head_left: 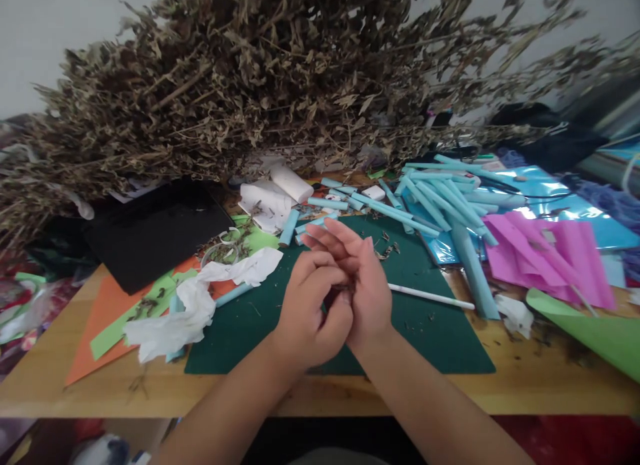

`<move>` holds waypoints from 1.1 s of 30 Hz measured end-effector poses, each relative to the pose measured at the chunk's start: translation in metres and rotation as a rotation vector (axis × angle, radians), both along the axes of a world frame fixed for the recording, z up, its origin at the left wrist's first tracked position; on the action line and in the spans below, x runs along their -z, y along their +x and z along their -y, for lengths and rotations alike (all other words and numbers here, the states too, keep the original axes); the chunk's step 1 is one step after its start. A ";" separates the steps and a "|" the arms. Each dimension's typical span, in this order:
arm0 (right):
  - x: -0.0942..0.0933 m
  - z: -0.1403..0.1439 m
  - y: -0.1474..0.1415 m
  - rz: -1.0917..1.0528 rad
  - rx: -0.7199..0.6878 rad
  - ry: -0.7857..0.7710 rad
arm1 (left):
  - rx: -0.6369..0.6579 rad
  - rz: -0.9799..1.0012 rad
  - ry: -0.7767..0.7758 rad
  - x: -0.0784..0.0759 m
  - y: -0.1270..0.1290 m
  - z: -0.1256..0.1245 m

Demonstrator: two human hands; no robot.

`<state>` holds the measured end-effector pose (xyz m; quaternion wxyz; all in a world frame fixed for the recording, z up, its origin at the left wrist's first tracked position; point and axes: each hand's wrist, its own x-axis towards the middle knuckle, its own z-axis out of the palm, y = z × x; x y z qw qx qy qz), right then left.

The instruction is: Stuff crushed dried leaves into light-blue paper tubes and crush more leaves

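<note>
Your left hand (pixel 310 312), fingers curled, presses against your open right hand (pixel 363 285) above the green mat (pixel 430 332); whether they pinch anything cannot be told. Work over the mat's middle, clear of the white stick (pixel 430 296).

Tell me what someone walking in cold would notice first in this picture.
A huge heap of dried leafy branches fills the back of the wooden table. In front, the left hand and right hand meet over a dark green cutting mat. To the right lie a pile of light blue paper rolls and bright pink paper sheets.
</note>
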<state>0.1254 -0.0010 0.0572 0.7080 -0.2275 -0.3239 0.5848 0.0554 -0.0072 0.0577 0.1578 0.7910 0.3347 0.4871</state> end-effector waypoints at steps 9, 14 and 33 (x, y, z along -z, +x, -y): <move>0.020 0.028 -0.012 0.558 0.019 0.238 | 0.007 0.121 -0.423 0.007 -0.009 0.028; 0.016 0.034 -0.005 0.335 -0.183 0.170 | 0.106 -0.108 -0.169 0.015 -0.018 0.020; 0.020 0.026 0.007 0.782 0.185 0.139 | 0.209 0.541 -0.911 0.013 0.020 0.023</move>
